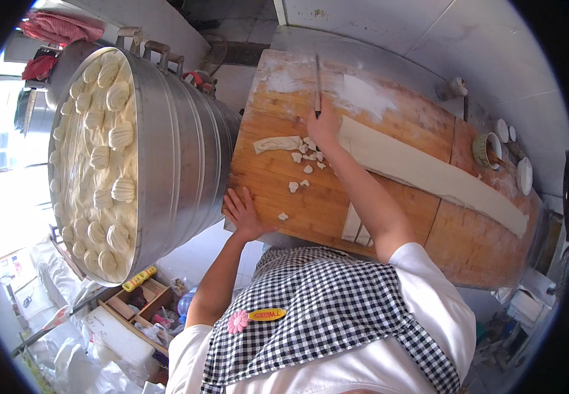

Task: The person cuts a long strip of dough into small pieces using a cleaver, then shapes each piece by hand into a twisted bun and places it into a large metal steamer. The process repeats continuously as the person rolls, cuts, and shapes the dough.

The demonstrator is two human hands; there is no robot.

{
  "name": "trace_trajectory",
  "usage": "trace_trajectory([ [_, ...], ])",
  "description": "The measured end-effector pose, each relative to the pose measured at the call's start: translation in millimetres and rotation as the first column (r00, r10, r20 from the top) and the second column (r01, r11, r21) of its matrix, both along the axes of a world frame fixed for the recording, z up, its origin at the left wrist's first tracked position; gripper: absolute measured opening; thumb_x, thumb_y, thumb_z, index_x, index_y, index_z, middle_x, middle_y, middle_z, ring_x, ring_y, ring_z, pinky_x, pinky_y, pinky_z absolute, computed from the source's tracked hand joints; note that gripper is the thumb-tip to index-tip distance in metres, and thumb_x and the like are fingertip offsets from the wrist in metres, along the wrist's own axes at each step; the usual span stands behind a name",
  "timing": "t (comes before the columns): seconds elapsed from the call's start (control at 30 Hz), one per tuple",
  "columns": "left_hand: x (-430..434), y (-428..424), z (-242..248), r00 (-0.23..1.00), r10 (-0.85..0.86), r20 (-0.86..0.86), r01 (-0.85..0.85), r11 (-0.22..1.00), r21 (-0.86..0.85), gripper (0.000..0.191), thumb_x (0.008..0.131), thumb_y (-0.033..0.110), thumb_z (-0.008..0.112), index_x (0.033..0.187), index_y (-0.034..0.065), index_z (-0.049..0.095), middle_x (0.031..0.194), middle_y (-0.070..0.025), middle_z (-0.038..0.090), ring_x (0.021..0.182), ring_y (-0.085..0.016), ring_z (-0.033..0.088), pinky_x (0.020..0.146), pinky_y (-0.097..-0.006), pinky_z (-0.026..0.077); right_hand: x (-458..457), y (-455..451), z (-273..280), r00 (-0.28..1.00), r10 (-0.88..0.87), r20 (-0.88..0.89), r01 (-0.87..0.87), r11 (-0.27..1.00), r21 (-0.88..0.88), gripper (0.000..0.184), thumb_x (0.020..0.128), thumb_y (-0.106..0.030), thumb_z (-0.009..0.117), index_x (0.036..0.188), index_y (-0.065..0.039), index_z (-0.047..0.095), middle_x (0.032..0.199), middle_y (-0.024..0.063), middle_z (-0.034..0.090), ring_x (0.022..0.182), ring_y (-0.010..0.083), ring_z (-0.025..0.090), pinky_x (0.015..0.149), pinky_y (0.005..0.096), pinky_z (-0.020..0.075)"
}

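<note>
My right hand (323,125) grips the dark handle of a knife (318,81), its blade pointing to the back of the wooden board (269,192) and seen almost edge-on. Beside that hand, a long flat sheet of dough (427,170) stretches off to the right. Small dough scraps (309,156) and a short folded dough strip (277,144) lie left of and below the hand. Partly covered by my right arm, a few cut dough strips (353,224) sit at the front edge. My left hand (246,219) rests with spread fingers on the board's near left corner, holding nothing.
A large metal steamer (181,133) stands close on the left, with several shaped dough buns (120,136) on its cloth (75,162). White flour (365,93) dusts the board's back. A bowl (484,150) and a white lidded container (524,176) stand near the tiled wall (506,83).
</note>
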State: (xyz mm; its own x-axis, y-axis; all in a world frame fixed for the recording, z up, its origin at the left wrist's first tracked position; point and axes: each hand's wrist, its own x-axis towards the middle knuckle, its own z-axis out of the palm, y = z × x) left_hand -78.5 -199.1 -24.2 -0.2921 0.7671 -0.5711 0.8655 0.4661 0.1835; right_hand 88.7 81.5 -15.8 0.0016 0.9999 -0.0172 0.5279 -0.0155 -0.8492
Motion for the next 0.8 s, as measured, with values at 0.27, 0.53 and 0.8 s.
trace_trajectory([
  [0.27,4,1,6,1.0,0.02,0.01,-0.019,0.997,-0.072,0.158,0.046,0.056,0.089,0.148,0.01,-0.023,0.147,-0.03,-0.034,0.135,-0.048,-0.032,0.106,-0.0662,-0.009,-7,-21,5,0.924,0.377,-0.063,-0.383,0.914,-0.133,0.053,0.086,-0.024,0.059,0.135,-0.006,0.047,0.101,0.0266,0.064,0.095,0.0412,0.062,0.084,0.0455,0.0486],
  [0.53,3,1,5,1.0,0.011,-0.024,-0.014,0.991,-0.132,0.157,0.047,0.057,0.088,0.147,0.0092,-0.024,0.147,-0.0308,-0.034,0.135,-0.048,-0.033,0.106,-0.065,-0.01,-1,-36,18,0.984,0.173,-0.037,-0.177,0.956,-0.235,0.043,0.087,-0.024,0.058,0.125,-0.005,0.051,0.094,0.0243,0.065,0.086,0.0394,0.063,0.079,0.0453,0.0495],
  [0.8,-5,11,-4,0.997,0.036,-0.066,-0.042,0.996,-0.084,0.158,0.045,0.057,0.089,0.149,0.0107,-0.02,0.149,-0.0291,-0.03,0.137,-0.049,-0.027,0.107,-0.0666,-0.008,97,-71,25,0.99,0.12,-0.068,-0.128,0.983,-0.128,0.048,0.086,-0.02,0.06,0.131,-0.005,0.051,0.098,0.0187,0.066,0.086,0.031,0.064,0.077,0.037,0.0501],
])
